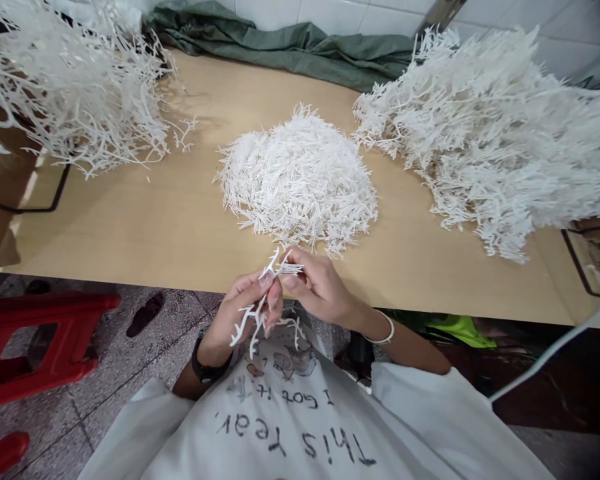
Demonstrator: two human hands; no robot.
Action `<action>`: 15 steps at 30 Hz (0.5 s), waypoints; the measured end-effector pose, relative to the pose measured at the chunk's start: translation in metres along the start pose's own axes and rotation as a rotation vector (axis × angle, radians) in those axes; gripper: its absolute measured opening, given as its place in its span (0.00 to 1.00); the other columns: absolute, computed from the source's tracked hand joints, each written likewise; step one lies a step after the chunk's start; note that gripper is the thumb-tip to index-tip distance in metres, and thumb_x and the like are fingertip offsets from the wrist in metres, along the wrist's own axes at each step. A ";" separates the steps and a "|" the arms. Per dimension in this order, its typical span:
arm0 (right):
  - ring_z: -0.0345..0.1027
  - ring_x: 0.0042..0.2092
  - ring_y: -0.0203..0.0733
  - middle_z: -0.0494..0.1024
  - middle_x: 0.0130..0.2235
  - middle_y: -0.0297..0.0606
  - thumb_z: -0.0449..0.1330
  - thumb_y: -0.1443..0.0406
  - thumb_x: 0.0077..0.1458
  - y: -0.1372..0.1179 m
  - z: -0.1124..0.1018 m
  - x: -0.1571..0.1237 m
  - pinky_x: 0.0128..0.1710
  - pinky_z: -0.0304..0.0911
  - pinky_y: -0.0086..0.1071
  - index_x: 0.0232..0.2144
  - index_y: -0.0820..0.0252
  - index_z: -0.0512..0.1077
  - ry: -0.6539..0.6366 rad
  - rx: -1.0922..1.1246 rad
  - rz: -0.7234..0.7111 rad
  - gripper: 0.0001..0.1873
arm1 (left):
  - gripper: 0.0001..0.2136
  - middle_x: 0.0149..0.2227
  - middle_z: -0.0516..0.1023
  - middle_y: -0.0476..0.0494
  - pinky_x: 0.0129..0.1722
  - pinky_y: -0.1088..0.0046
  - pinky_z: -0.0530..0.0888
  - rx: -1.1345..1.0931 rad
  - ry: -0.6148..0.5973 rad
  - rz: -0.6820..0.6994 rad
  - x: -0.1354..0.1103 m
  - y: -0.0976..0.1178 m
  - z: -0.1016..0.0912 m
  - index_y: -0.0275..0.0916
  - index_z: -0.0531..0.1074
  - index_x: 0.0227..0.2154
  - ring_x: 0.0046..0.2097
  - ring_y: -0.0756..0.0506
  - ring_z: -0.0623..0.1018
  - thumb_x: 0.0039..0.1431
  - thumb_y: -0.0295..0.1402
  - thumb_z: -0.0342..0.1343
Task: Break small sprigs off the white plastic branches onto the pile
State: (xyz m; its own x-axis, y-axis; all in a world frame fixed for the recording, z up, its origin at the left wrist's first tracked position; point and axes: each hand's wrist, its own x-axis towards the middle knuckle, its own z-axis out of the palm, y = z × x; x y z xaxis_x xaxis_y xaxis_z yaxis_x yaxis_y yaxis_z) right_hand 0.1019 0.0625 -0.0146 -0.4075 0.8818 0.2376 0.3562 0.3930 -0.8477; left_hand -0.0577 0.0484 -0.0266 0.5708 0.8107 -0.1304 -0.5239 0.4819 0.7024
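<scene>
Both my hands meet at the near edge of a wooden table [170, 220]. My left hand [240, 313] is closed around a white plastic branched frame [257, 315] whose prongs hang down below the fingers. My right hand [320, 287] pinches a small bunch of thin white plastic sticks [287, 268] at the frame's upper end. Just beyond the hands lies a round heap of loose white sticks [300, 180].
A large pile of white branched frames [495, 133] covers the table's right side, another pile [75, 93] sits at the far left. A green cloth [290, 47] lies along the back wall. A red stool [40, 340] stands on the floor at left.
</scene>
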 end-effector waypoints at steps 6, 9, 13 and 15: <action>0.50 0.21 0.30 0.56 0.19 0.28 0.44 0.59 0.65 -0.012 0.002 -0.003 0.24 0.49 0.29 0.18 0.58 0.54 0.000 0.384 0.060 0.23 | 0.20 0.09 0.52 0.57 0.15 0.80 0.51 -0.107 -0.133 -0.046 0.000 0.007 -0.003 0.37 0.55 0.15 0.12 0.57 0.50 0.58 0.39 0.54; 0.48 0.20 0.28 0.54 0.18 0.27 0.47 0.59 0.65 -0.016 -0.001 -0.008 0.22 0.47 0.28 0.16 0.59 0.53 -0.017 0.532 0.078 0.24 | 0.22 0.08 0.49 0.57 0.14 0.80 0.49 -0.210 -0.243 -0.148 -0.002 0.007 -0.002 0.37 0.53 0.13 0.11 0.57 0.46 0.56 0.38 0.54; 0.43 0.17 0.27 0.49 0.16 0.24 0.49 0.56 0.63 -0.018 -0.001 -0.014 0.18 0.42 0.27 0.14 0.58 0.51 -0.128 0.743 0.211 0.27 | 0.24 0.06 0.45 0.58 0.11 0.80 0.47 -0.257 -0.245 -0.291 -0.005 0.003 0.001 0.39 0.50 0.11 0.10 0.58 0.45 0.52 0.39 0.56; 0.39 0.16 0.27 0.45 0.15 0.22 0.48 0.52 0.61 -0.022 -0.011 -0.020 0.16 0.40 0.27 0.14 0.56 0.48 -0.155 0.792 0.313 0.27 | 0.25 0.05 0.41 0.59 0.10 0.80 0.47 -0.168 -0.187 -0.283 -0.011 0.005 -0.002 0.39 0.49 0.10 0.09 0.58 0.44 0.50 0.42 0.57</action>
State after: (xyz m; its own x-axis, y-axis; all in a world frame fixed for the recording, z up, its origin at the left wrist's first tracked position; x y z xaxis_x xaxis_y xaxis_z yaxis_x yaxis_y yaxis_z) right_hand 0.1115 0.0396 0.0045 -0.5193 0.8508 -0.0805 -0.1960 -0.2103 -0.9578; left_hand -0.0684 0.0424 -0.0233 0.8050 0.5707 -0.1619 -0.4168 0.7384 0.5301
